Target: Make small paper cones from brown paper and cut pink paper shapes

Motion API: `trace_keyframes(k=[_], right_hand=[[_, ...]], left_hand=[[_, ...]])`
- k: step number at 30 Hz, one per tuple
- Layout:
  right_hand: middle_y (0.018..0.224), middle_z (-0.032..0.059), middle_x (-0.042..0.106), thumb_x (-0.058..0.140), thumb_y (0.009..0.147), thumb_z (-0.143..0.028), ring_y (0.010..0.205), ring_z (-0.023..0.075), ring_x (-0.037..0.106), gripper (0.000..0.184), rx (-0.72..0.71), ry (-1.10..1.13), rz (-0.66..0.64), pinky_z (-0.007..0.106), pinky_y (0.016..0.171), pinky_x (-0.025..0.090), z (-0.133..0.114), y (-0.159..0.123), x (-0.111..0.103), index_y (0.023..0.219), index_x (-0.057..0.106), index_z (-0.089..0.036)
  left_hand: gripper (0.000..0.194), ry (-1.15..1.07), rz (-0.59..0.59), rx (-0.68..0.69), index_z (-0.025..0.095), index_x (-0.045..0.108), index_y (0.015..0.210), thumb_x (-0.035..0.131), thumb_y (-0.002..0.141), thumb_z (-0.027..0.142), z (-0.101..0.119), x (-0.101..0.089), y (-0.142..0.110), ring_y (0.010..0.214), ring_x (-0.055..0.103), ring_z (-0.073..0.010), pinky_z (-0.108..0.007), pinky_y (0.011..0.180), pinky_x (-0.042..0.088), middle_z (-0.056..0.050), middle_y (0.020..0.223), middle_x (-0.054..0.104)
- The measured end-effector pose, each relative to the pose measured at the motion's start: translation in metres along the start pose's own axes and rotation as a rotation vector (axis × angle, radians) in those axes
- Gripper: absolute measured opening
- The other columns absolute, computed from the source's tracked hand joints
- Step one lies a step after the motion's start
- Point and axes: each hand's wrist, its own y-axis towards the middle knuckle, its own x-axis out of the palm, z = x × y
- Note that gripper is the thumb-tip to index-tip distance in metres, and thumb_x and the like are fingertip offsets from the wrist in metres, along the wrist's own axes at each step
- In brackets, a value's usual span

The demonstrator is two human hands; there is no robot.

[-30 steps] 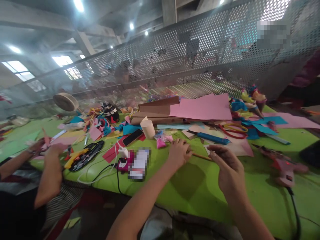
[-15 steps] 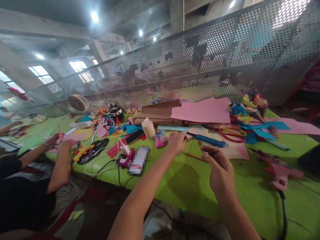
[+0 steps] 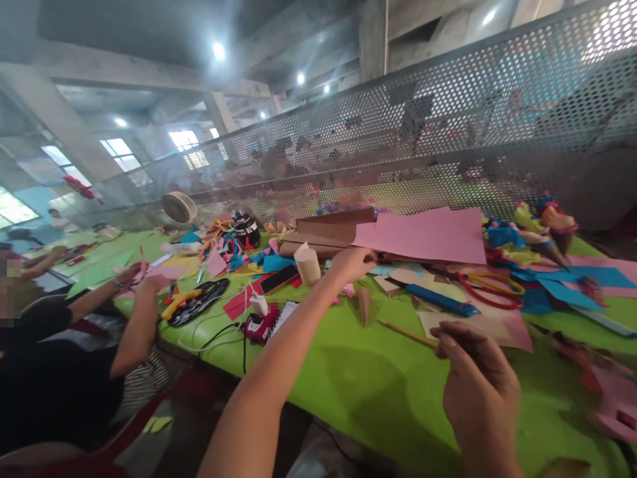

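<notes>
My left hand (image 3: 352, 263) reaches over the middle of the table to the near edge of the pink and brown sheets. Its fingers are bent together, and what they hold, if anything, is hidden. A small brown paper cone (image 3: 364, 307) stands on the table just below that hand. Nearer to me, my right hand (image 3: 480, 375) is raised with thumb and fingertips pinched; anything between them is too small to make out. A pencil (image 3: 405, 332) lies by its fingertips. Beyond it is a blue-handled tool (image 3: 440, 300), and the pink paper (image 3: 423, 236) lies further back.
A cream paper roll (image 3: 307, 264), a black phone (image 3: 279, 279) and a power strip with cables (image 3: 261, 325) sit to the left. Scissors (image 3: 490, 289) and a pink glue gun (image 3: 614, 392) are at right. Another person's arms (image 3: 137, 325) work at far left. A mesh partition (image 3: 318, 159) stands behind.
My left hand has moved forward to the sheets, and the brown cone now shows on the table below it. My right hand has shifted towards me and to the right. The view has turned slightly left.
</notes>
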Motion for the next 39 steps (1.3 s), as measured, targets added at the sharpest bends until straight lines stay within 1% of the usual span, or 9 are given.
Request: trace_keyframes(k=[3, 7, 11, 13, 17, 23, 31, 36, 39], right_hand=[[0.085, 0.0019, 0.070, 0.081, 0.071, -0.029, 0.080, 0.0183, 0.061, 0.017, 0.009, -0.038, -0.027, 0.030, 0.062, 0.041, 0.001, -0.001, -0.004, 0.086, 0.075, -0.025], [0.086, 0.0027, 0.071, 0.082, 0.071, -0.031, 0.080, 0.0192, 0.061, 0.018, 0.011, -0.072, -0.035, 0.030, 0.060, 0.041, 0.002, -0.002, -0.006, 0.086, 0.075, -0.025], [0.086, 0.0028, 0.071, 0.082, 0.072, -0.032, 0.078, 0.0184, 0.060, 0.018, 0.020, -0.085, -0.038, 0.030, 0.059, 0.041, 0.003, -0.001, -0.006, 0.087, 0.075, -0.025], [0.087, 0.0027, 0.071, 0.082, 0.072, -0.032, 0.078, 0.0180, 0.060, 0.018, 0.027, -0.087, -0.040, 0.030, 0.059, 0.041, 0.003, -0.001, -0.006, 0.088, 0.075, -0.025], [0.084, 0.0028, 0.069, 0.082, 0.071, -0.031, 0.077, 0.0184, 0.060, 0.018, 0.016, -0.084, -0.037, 0.030, 0.059, 0.040, 0.003, 0.001, -0.006, 0.087, 0.075, -0.025], [0.083, 0.0037, 0.070, 0.082, 0.070, -0.032, 0.074, 0.0184, 0.060, 0.018, 0.019, -0.099, -0.031, 0.030, 0.058, 0.040, 0.005, 0.005, -0.003, 0.085, 0.076, -0.024], [0.082, 0.0040, 0.069, 0.080, 0.071, -0.032, 0.075, 0.0189, 0.061, 0.016, -0.011, -0.105, -0.045, 0.029, 0.057, 0.040, 0.005, 0.005, -0.003, 0.084, 0.075, -0.024], [0.083, 0.0036, 0.069, 0.081, 0.070, -0.031, 0.075, 0.0182, 0.060, 0.017, 0.029, -0.082, -0.045, 0.028, 0.056, 0.040, 0.004, 0.005, -0.002, 0.084, 0.076, -0.024], [0.082, 0.0035, 0.068, 0.081, 0.070, -0.031, 0.074, 0.0180, 0.059, 0.017, 0.036, -0.082, -0.046, 0.029, 0.057, 0.039, 0.003, 0.005, -0.002, 0.084, 0.076, -0.024]], left_hand=[[0.022, 0.113, -0.086, -0.063, 0.027, 0.077, 0.108, 0.065, 0.090, 0.021, -0.032, 0.024, 0.014, 0.108, 0.070, -0.0237, -0.031, 0.093, 0.053, -0.005, 0.114, 0.078], [0.030, 0.228, -0.150, -0.079, 0.028, 0.075, 0.115, 0.067, 0.088, 0.016, -0.046, 0.044, 0.023, 0.117, 0.067, -0.0255, -0.033, 0.098, 0.050, -0.007, 0.120, 0.076], [0.029, 0.297, -0.210, -0.080, 0.028, 0.075, 0.112, 0.069, 0.086, 0.017, -0.041, 0.048, 0.036, 0.119, 0.066, -0.0248, -0.034, 0.100, 0.049, -0.006, 0.120, 0.076], [0.025, 0.331, -0.241, -0.087, 0.024, 0.074, 0.109, 0.072, 0.085, 0.018, -0.037, 0.050, 0.042, 0.117, 0.066, -0.0254, -0.037, 0.101, 0.050, -0.008, 0.117, 0.075], [0.026, 0.387, -0.293, -0.102, 0.016, 0.068, 0.115, 0.067, 0.094, 0.031, -0.028, 0.056, 0.050, 0.112, 0.066, -0.0249, -0.047, 0.098, 0.053, -0.010, 0.121, 0.069], [0.033, 0.410, -0.322, -0.101, 0.018, 0.062, 0.124, 0.064, 0.096, 0.035, -0.025, 0.055, 0.054, 0.110, 0.065, -0.0241, -0.045, 0.092, 0.057, -0.010, 0.127, 0.064], [0.034, 0.379, -0.300, -0.084, 0.017, 0.062, 0.124, 0.064, 0.096, 0.036, -0.031, 0.056, 0.052, 0.108, 0.065, -0.0241, -0.046, 0.092, 0.057, -0.011, 0.126, 0.064], [0.019, 0.298, -0.209, 0.029, 0.023, 0.070, 0.111, 0.058, 0.095, 0.023, -0.019, 0.043, 0.047, 0.106, 0.069, -0.0209, -0.030, 0.090, 0.053, -0.006, 0.115, 0.074], [0.020, 0.255, -0.190, 0.134, 0.026, 0.072, 0.108, 0.060, 0.092, 0.024, -0.004, 0.048, 0.040, 0.104, 0.070, -0.0204, -0.026, 0.084, 0.051, -0.002, 0.112, 0.077]])
